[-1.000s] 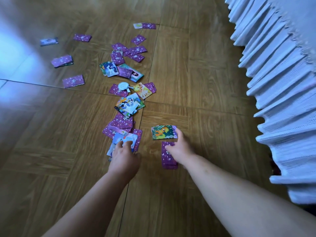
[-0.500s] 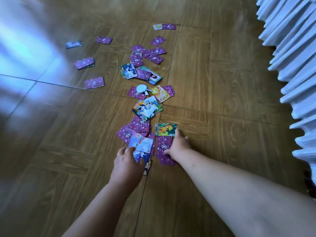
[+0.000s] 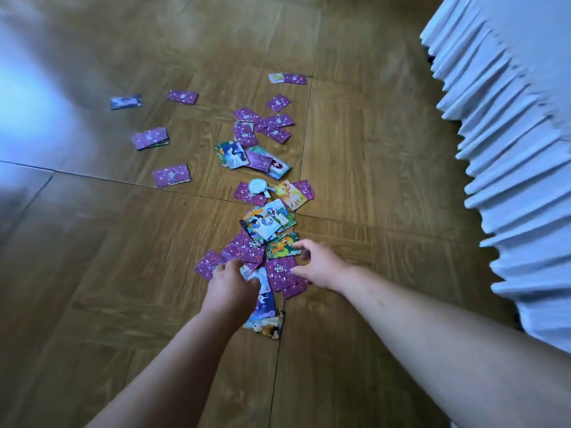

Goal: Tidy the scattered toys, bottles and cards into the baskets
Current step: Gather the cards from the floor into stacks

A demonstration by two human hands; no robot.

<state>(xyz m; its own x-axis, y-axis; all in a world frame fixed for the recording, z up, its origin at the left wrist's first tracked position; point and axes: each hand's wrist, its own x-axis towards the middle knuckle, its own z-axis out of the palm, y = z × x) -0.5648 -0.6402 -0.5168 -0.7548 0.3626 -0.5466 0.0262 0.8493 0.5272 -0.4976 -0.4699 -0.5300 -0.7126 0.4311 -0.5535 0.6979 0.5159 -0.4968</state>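
Observation:
Several playing cards, purple-backed and picture-faced, lie strewn in a line across the wooden floor. The nearest heap of cards sits just ahead of my hands. My left hand is down on that heap, fingers curled over purple cards and the thumb against a pale card. My right hand hovers beside it with spread, bent fingers. Its forefinger is over an orange pony card and its thumb touches a purple card. No basket is in view.
A small white round lid-like piece lies among the middle cards. Loose cards lie further left and at the back. A white pleated bed skirt runs along the right side. Bright glare covers the floor at left.
Both hands have slid cards together: the right-hand purple and orange cards now touch the left heap. The right hand's fingers have lifted and spread. The view has shifted, so the skirt looks different.

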